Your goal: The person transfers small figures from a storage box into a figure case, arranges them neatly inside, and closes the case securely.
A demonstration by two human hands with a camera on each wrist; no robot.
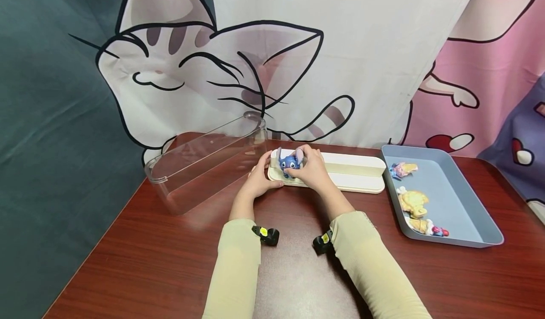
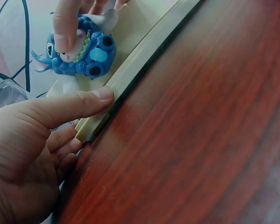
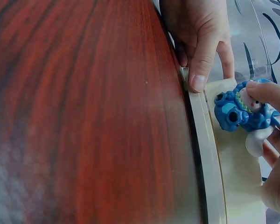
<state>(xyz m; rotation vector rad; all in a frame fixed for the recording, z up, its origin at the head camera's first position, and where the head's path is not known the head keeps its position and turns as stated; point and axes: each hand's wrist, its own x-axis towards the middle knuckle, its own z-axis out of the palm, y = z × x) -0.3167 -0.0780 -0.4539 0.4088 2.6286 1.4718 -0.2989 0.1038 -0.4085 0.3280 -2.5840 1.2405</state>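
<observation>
A cream two-level display stand [image 1: 357,182] lies lengthwise on the table. At its left end, my left hand [image 1: 256,179] grips it, thumb on the front edge and fingers around the end. My right hand [image 1: 314,170] pinches a small blue big-eared figurine [image 1: 288,163] over the stand's lower step, near that left end. In the left wrist view the thumb presses on the white face of the figurine [image 2: 97,55], whose round feet point toward the front edge. The right wrist view shows the same figurine [image 3: 233,112] close over the step.
A clear plastic cover [image 1: 204,167] stands at the back left. On the right, a grey-blue tray [image 1: 460,200] holds several small figurines [image 1: 413,201] along its left side. A curtain with cartoon cats [image 1: 362,49] hangs behind the brown table [image 1: 149,262].
</observation>
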